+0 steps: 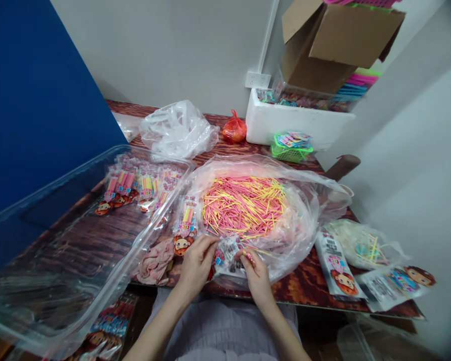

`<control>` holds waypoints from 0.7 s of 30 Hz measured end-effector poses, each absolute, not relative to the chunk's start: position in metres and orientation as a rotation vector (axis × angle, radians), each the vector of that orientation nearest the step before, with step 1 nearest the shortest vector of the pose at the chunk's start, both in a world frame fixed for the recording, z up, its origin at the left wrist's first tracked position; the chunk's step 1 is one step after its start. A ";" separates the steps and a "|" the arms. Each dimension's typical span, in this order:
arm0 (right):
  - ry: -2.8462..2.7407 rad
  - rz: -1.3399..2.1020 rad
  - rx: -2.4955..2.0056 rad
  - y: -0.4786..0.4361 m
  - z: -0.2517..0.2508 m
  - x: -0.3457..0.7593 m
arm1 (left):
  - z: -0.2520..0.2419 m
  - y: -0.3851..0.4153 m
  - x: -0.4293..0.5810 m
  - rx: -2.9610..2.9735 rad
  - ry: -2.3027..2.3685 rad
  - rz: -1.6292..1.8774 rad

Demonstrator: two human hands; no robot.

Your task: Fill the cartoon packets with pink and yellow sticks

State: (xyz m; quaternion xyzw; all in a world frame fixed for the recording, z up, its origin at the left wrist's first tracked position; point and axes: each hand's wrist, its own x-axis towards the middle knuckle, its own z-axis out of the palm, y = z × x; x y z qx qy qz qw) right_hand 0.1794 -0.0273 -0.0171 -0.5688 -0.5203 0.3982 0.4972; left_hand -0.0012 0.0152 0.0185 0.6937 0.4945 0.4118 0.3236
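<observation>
My left hand point(197, 261) is closed in a pinch at the edge of a clear printed packet point(229, 251), which lies at the front of the large bag. A small bunch of pink and yellow sticks point(249, 257) pokes out between the fingers of my right hand point(258, 281), just right of that packet. Behind both hands, the large clear bag point(304, 225) lies spread open around a heap of loose pink and yellow sticks point(244, 205). Left of the heap rests a filled packet point(186, 225) with a cartoon face.
A big clear bin point(135, 245) on the left holds several filled packets point(146, 185). Flat printed packets point(340, 271) lie at the right edge. Behind stand a white foam box point(296, 123), a green basket point(291, 150) and a red bag point(234, 129).
</observation>
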 end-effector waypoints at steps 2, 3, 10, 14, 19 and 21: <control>-1.263 0.967 -1.375 -0.027 -0.017 0.179 | 0.020 0.016 -0.001 1.822 1.299 1.079; -1.265 0.968 -1.373 -0.027 -0.016 0.179 | 0.020 0.016 -0.001 1.824 1.298 1.080; -1.281 0.956 -1.378 -0.025 -0.015 0.179 | 0.020 0.015 -0.001 1.812 1.288 1.097; -1.281 0.973 -1.384 -0.027 -0.019 0.179 | 0.021 0.012 -0.002 1.798 1.282 1.074; -1.110 1.044 -1.351 -0.022 -0.011 0.182 | 0.026 0.011 -0.005 1.770 1.288 1.079; -0.929 1.096 -1.253 -0.010 0.008 0.184 | 0.030 0.011 -0.005 1.742 1.257 1.072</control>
